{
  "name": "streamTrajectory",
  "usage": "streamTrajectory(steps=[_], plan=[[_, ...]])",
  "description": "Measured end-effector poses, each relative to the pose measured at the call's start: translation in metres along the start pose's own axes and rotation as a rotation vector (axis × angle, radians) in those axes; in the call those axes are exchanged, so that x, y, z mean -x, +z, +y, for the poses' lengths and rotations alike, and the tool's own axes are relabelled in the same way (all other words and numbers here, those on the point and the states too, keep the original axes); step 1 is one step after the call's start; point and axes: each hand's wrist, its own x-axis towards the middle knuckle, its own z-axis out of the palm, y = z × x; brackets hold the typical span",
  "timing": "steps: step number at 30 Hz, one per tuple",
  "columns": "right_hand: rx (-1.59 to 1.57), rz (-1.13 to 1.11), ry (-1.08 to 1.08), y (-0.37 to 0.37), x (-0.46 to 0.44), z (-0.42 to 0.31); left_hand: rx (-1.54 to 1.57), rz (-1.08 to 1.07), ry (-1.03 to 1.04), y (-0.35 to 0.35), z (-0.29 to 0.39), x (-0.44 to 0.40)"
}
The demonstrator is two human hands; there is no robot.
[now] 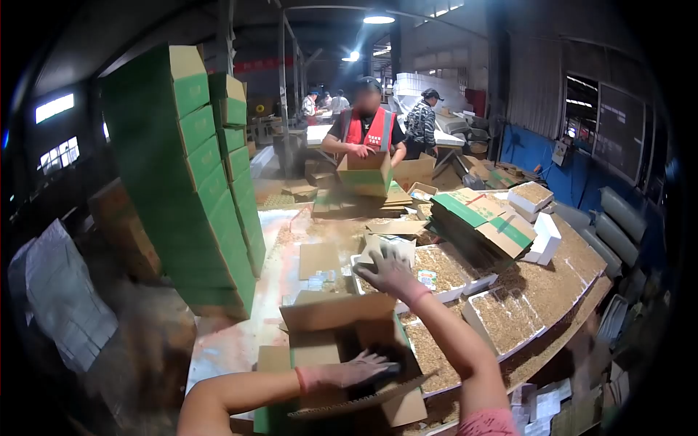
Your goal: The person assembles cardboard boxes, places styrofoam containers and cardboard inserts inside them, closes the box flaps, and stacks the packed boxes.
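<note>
An open cardboard box (331, 314), brown inside and green outside, stands right in front of me with its flaps up. My left hand (355, 370) is inside its opening, fingers stretched flat beside a dark patch I cannot make out. Just below that hand runs a flap's ragged, corrugated edge (363, 398). Beyond the box, my right hand (392, 272) wears a greyish glove and has its fingers spread. It is over a pale sheet (401, 251) at the edge of a white foam tray (454, 292) filled with brown grainy material; contact is unclear. A small printed packet (427, 279) lies in that tray.
Tall stacks of green boxes (211, 189) rise on the left. Flattened cartons (483, 221) lie at the right, near more filled foam trays (502, 320). Across the table, a person in a red vest (367, 131) handles an open box (365, 174). Clear packets (318, 280) lie mid-table.
</note>
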Motion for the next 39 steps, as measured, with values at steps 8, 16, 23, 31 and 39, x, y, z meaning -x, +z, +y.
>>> streamTrajectory(steps=[8,16,23,31,39], plan=[[-0.904,-0.032,0.183,0.043,0.141,0.012,-0.774,0.388,-0.384,-0.053,0.009,0.042],[-1.670,-0.547,0.805,0.011,0.228,-0.024,0.228,0.764,-0.336,-0.011,-0.021,0.163],[-0.126,-0.021,-0.702,0.047,0.164,-0.157,0.816,1.279,-0.370,0.023,-0.018,0.159],[-0.222,0.707,0.426,-0.004,0.243,0.104,0.257,1.194,-0.636,0.035,-0.031,0.171],[0.368,0.338,0.722,0.034,0.337,0.228,0.489,1.323,-0.714,0.026,-0.034,0.137]])
